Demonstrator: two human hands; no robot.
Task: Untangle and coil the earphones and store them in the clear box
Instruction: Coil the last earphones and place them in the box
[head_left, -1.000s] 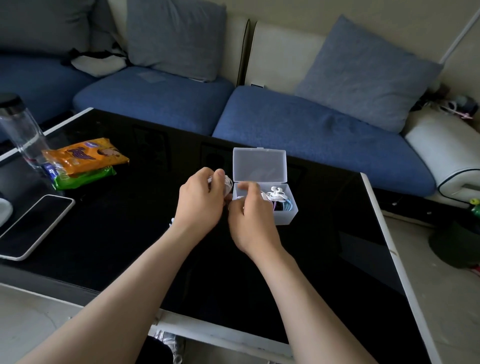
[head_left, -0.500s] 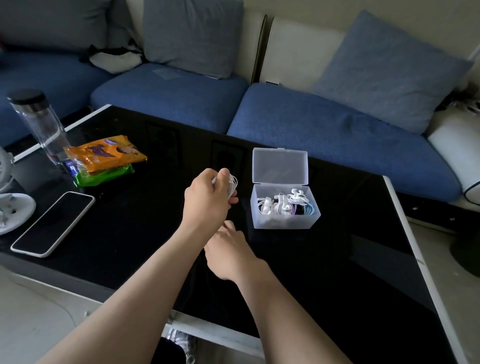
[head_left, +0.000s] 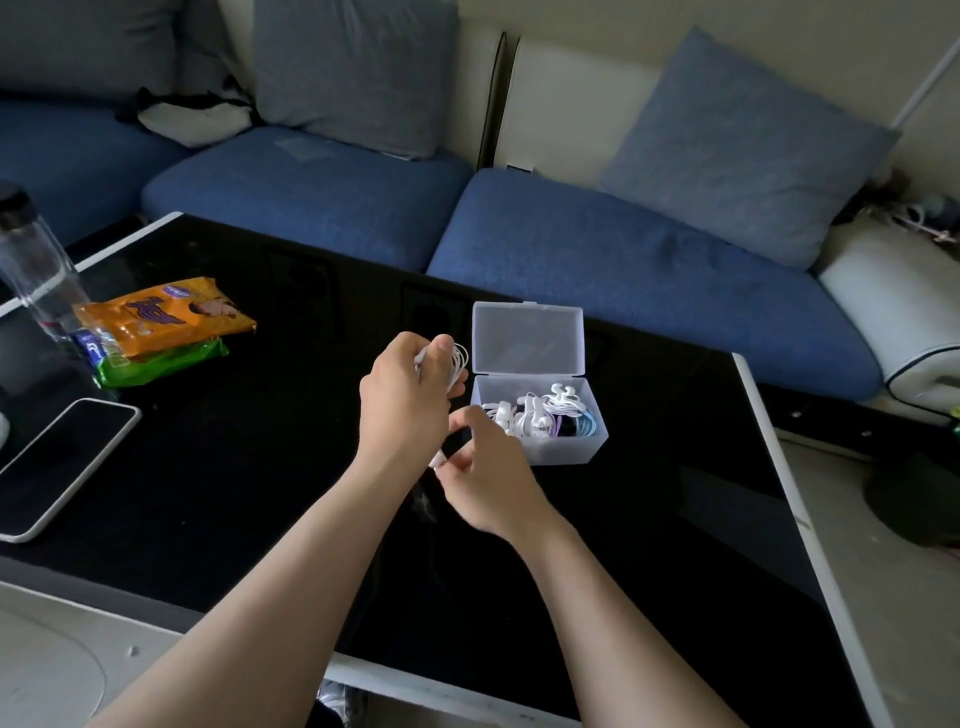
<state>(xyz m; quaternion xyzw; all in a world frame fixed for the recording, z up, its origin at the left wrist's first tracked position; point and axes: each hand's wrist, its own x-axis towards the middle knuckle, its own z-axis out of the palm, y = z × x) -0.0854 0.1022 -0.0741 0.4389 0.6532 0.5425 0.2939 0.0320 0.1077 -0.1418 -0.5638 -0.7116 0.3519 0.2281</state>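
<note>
My left hand (head_left: 402, 400) holds a coil of white earphone cable (head_left: 458, 364) wound around its fingers, just left of the clear box. My right hand (head_left: 485, 478) is below it and pinches the loose white end of the same cable (head_left: 439, 460) between thumb and fingers. The clear plastic box (head_left: 571, 449) stands open on the black table, its lid (head_left: 527, 338) raised at the back. Inside lie several coiled earphones (head_left: 540, 415), white ones along with a purple and a blue one.
On the black glass table (head_left: 234, 467) lie an orange and a green snack pack (head_left: 161, 322), a phone (head_left: 57, 462) face up at the left, and a clear bottle (head_left: 36, 265). A blue sofa (head_left: 597, 249) with cushions runs behind the table.
My right hand rose from below the left wrist toward the box's front and now pinches the cable end. The left hand kept its coil in place.
</note>
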